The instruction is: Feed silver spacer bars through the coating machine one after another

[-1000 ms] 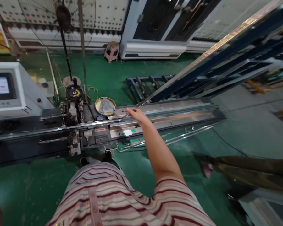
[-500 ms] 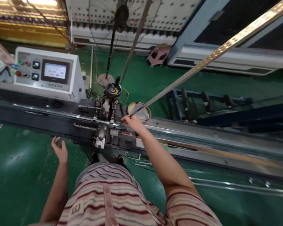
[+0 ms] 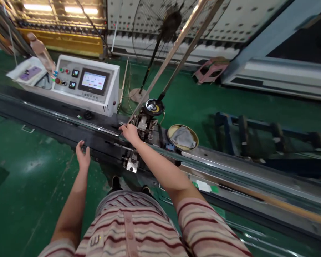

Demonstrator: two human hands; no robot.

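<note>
My right hand (image 3: 130,134) is closed in a pinch at the lower end of a long, thin metal spacer bar (image 3: 164,66), which slants up and away past the top of the view. Below and beside that hand is the roller head of the machine, with a black handwheel (image 3: 153,106) on top and a metal block (image 3: 131,162) at the front. Another metal bar (image 3: 96,126) lies along the machine bed (image 3: 66,134), its right end close to my right fingertips. My left hand (image 3: 83,156) hovers by the bed's front edge, fingers apart, holding nothing.
A control box with a lit screen (image 3: 93,81) stands behind the bed, beside a bottle (image 3: 41,51). Right of the rollers sits a round tin (image 3: 194,142) with grey cloth. Beyond are a fan (image 3: 171,25), a pink stool (image 3: 211,70) and a blue rack (image 3: 227,132).
My right hand has moved left across the rollers, and the slanting bar now stands steeper. The bar on the bed has slid left, its end clear of the rollers. My left hand stays open.
</note>
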